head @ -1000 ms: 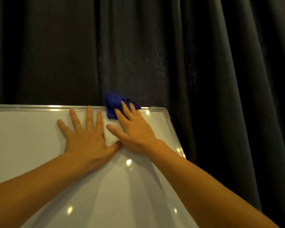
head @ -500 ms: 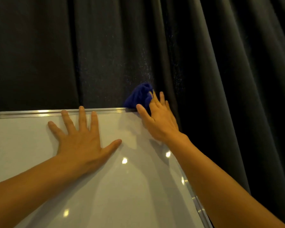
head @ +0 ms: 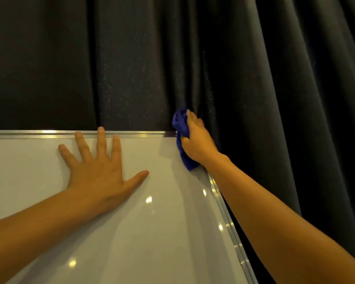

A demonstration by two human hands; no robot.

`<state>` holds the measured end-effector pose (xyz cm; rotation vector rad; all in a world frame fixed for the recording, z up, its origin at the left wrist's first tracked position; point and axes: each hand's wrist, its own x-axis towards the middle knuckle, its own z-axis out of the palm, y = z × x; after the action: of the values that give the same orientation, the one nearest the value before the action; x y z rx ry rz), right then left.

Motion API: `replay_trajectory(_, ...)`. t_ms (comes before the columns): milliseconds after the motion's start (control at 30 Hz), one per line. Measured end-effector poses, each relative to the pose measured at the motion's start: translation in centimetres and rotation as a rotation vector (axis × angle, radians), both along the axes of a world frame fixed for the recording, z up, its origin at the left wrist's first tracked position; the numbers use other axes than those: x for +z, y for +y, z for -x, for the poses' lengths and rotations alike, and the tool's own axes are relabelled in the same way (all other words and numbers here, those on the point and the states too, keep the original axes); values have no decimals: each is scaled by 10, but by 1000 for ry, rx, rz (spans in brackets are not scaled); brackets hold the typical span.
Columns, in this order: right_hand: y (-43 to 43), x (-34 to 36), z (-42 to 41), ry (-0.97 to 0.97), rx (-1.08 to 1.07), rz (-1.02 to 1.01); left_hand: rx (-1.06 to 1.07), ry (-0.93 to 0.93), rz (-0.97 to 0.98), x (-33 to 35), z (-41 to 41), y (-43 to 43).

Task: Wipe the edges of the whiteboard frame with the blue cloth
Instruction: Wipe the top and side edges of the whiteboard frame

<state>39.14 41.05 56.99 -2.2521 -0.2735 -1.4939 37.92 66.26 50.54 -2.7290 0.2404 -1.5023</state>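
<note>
The whiteboard [head: 131, 232] fills the lower left, with a silver metal frame [head: 39, 134] along its top and down its right side. My right hand [head: 197, 140] grips the bunched blue cloth [head: 180, 128] and presses it over the board's upper right corner, where top and right frame strips meet. The cloth's lower end hangs over the right frame below my palm. My left hand [head: 99, 171] lies flat on the white surface, fingers spread, fingertips touching the top frame.
A dark pleated curtain [head: 275, 78] hangs directly behind the board and to its right, close against the frame. The right frame strip [head: 232, 228] runs down toward the lower edge of the view.
My right hand slid the cloth rightward along the top frame to the corner and turned onto the right edge. My left hand stayed flat on the board.
</note>
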Motion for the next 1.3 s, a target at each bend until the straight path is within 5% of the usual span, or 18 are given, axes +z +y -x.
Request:
replay_trajectory(167,-1,-37,-14,-76,91,75,-42,-18,-32,-8,2,-13)
replay_trajectory(367,-18,-59,-16,50,491,-431,-89,6,-95,-36,-4,-34)
replay_trajectory(667,-23,-187,41,115,775,-647,-88,-54,-70,-35,-10,-44)
replay_trajectory(800,-33,-165,41,218,959,-1078,-87,-39,-97,-37,-7,-54)
replay_trajectory(867,-34,-138,41,235,975,-1134,-71,-50,-101,-38,-4,-62)
replay_trajectory(1067,-42,-170,41,199,905,-839,-50,-59,-104,-38,-7,-57)
replay_trajectory(1200,-38,-156,48,216,311,-153,-41,-51,-105,-36,-10,-58)
replay_trajectory(1300,-13,-137,40,222,-74,58,-21,-63,-99,-37,-6,-67)
